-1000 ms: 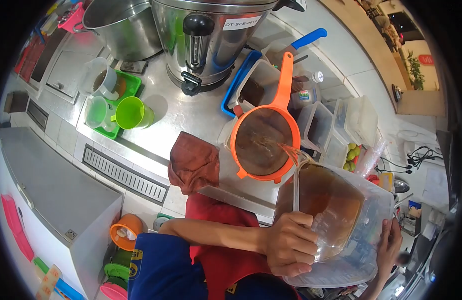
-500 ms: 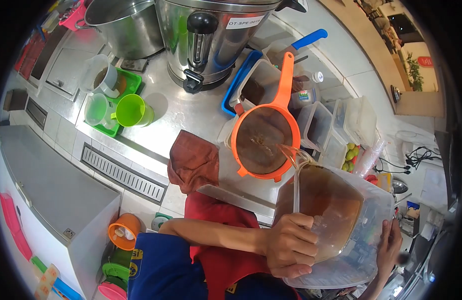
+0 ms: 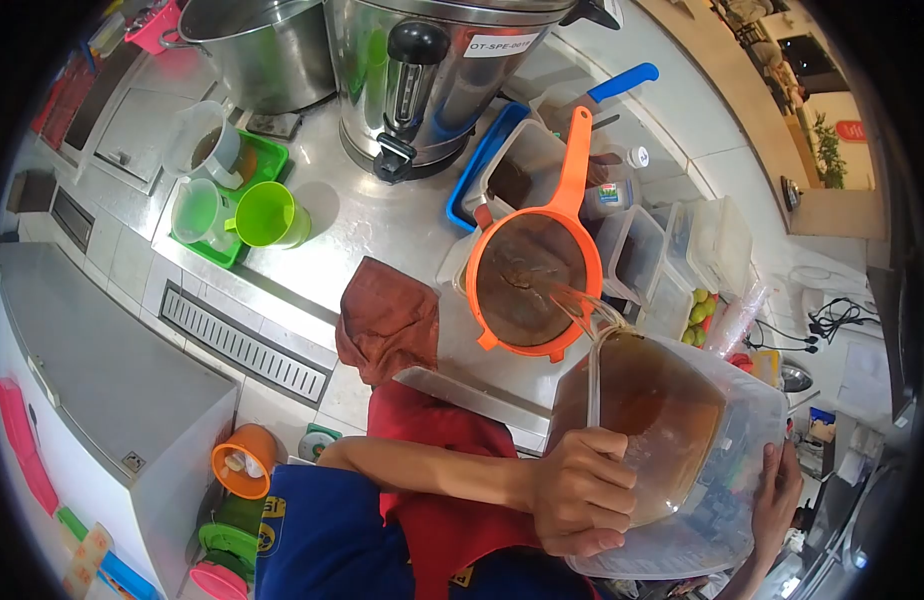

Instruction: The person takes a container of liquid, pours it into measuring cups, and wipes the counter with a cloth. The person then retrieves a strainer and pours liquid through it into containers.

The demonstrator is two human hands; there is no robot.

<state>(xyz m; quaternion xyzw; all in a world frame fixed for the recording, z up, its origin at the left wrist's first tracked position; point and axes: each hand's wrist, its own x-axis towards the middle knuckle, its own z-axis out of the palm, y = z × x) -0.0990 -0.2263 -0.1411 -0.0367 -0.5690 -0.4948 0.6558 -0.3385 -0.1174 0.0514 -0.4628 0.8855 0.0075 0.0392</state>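
A large clear plastic container (image 3: 744,400) with brown liquid (image 3: 654,400) is tilted above the counter's front edge. My left hand (image 3: 587,490) is closed on its near rim, and my right hand (image 3: 777,490) grips its right side, partly hidden behind the wall. From the container's corner a brown stream (image 3: 572,298) runs into an orange strainer (image 3: 579,165) with a fine mesh. The strainer lies over a pale container, mostly hidden beneath it. A brown cloth (image 3: 387,320) rests on the counter left of the strainer.
A steel urn (image 3: 442,100) and a big pot (image 3: 262,60) stand at the back. Jugs and a lime-green mug (image 3: 270,215) sit by a green tray (image 3: 222,250). Plastic tubs (image 3: 627,250) and a blue-handled knife (image 3: 622,82) are at the right. A grey-topped chest (image 3: 102,350) stands left.
The brown liquid keeps pouring into the strainer. Both hands hold the container in nearly the same position; the view has shifted slightly.
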